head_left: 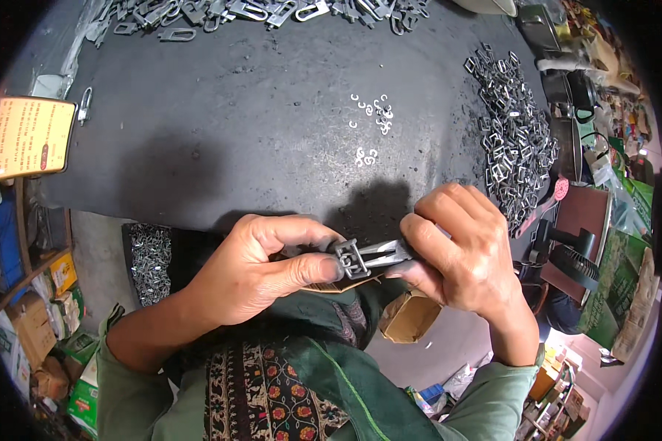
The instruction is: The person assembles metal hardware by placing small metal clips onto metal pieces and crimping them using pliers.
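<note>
I see both hands off the worktop's near edge, my left hand [254,268] pinching a small square metal buckle [351,259], my right hand [460,253] clamped on pliers [386,253]; it looks stiff, light, slippery, best gripped by its frame.

a big heap of metal buckles [513,140] is piled along the right edge of the dark table [235,132], a few small c-shaped clips [375,114] are scattered mid-table, and a yellow card [23,138] is propped at the left edge.
</note>
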`<state>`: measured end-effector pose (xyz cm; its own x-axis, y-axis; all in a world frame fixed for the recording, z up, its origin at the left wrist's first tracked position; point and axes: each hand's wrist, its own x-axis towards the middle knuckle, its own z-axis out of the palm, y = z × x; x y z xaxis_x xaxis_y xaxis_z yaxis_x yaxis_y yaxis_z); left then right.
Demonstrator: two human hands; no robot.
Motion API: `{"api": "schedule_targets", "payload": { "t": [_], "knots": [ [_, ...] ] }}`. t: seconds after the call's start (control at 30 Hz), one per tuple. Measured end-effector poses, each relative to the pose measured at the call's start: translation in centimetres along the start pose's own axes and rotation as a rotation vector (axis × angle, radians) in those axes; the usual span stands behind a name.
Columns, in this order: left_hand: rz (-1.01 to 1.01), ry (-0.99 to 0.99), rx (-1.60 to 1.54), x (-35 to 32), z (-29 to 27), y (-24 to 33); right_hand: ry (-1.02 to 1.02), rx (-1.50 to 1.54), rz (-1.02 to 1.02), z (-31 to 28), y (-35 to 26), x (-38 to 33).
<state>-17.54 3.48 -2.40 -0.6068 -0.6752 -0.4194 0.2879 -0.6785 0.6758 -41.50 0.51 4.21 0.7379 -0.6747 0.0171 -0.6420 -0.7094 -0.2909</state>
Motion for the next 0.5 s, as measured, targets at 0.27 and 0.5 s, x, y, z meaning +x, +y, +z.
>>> {"api": "schedule_targets", "payload": {
  "t": [0.27,0.5],
  "knots": [
    [0.160,-0.072,0.048,0.32,-0.13,-0.33,0.072,0.048,-0.007,0.29,-0.52,-0.32],
    [0.061,-0.065,0.038,0.02,0.26,0.14,0.063,-0.022,-0.024,-0.02,-0.54,-0.69]
  ]
}}
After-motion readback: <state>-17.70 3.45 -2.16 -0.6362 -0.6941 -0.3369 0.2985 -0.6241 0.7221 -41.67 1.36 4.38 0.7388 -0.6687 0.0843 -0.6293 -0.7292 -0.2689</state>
